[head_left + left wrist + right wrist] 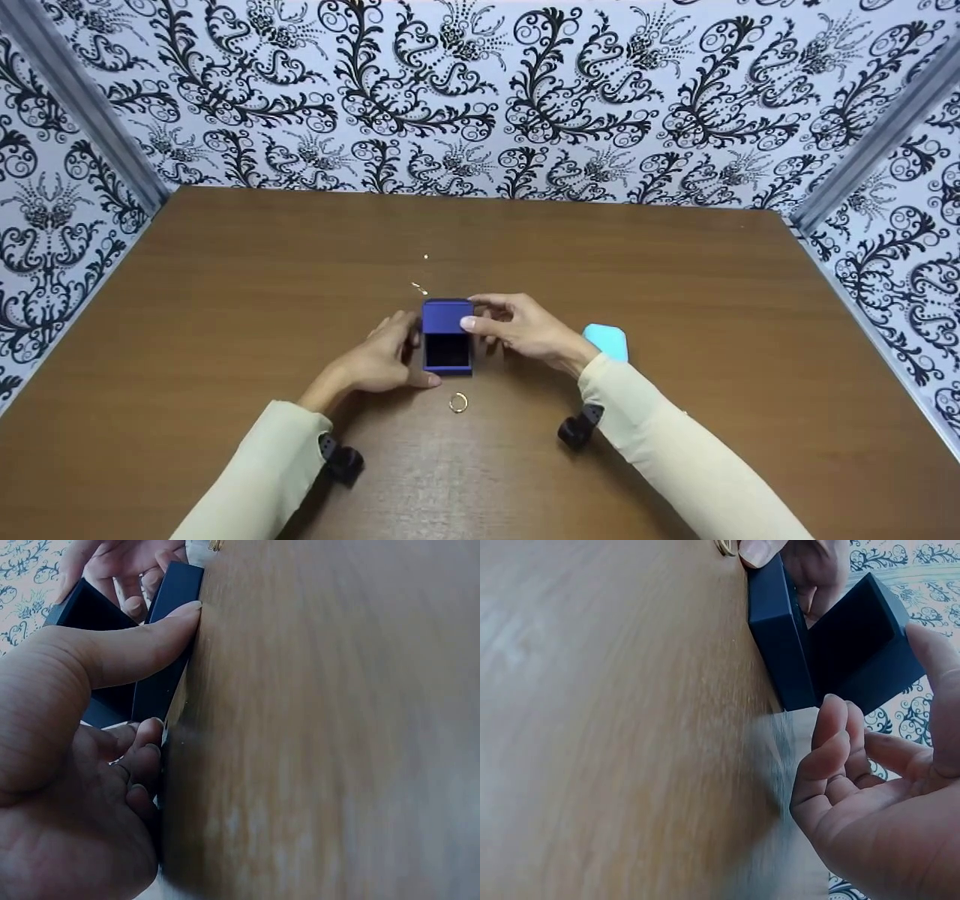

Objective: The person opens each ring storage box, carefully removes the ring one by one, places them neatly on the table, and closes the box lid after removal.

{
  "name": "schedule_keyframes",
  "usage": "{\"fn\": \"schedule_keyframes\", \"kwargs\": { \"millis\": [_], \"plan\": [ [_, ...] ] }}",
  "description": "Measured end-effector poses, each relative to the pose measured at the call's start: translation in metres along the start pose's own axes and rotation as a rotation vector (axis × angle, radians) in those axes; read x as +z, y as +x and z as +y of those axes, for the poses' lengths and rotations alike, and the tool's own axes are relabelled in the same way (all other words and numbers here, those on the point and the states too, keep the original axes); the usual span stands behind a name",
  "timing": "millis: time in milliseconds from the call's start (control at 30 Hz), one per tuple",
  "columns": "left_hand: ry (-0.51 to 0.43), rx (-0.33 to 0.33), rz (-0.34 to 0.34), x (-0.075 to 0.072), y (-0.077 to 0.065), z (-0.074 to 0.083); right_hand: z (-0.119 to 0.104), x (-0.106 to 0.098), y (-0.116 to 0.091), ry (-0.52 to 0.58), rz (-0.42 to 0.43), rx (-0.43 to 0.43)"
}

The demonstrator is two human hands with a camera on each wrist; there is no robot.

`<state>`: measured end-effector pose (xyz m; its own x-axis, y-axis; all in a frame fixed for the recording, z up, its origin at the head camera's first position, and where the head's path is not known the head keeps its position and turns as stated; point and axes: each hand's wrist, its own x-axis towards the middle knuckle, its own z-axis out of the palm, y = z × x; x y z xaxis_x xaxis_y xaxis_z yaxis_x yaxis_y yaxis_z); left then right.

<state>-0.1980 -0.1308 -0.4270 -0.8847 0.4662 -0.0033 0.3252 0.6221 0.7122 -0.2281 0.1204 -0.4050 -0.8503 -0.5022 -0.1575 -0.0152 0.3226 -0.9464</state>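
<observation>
Mid-frame on the desk (225, 300), the blue box (448, 351) stands open; the left hand (381, 360) grips its base (448, 371), seemingly for steadiness, while the right hand (529, 330) pinches its lid (442, 317), probably propping it. A ring (452, 406) lies just below.

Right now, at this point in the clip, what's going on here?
A person has both hands on a small blue box with its lid raised. The left hand holds the base, while the right hand grips the lid. A gold-coloured ring lies outside it on the table, on the person's side. A turquoise item sits by the right wrist, partly hidden.
</observation>
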Motion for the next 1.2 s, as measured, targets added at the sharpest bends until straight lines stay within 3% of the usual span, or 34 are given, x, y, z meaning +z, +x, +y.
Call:
{"fn": "schedule_keyframes", "kwargs": {
  "millis": [900,1200],
  "plan": [
    [-0.016,-0.022,-0.015,-0.0006,0.0006,0.0015,0.0021,0.0015,-0.0065,-0.119,0.056,-0.12],
    [-0.027,-0.032,-0.014,-0.0009,0.0006,0.0011,0.0043,0.0014,-0.0071,-0.115,0.063,-0.099]
  ]
}}
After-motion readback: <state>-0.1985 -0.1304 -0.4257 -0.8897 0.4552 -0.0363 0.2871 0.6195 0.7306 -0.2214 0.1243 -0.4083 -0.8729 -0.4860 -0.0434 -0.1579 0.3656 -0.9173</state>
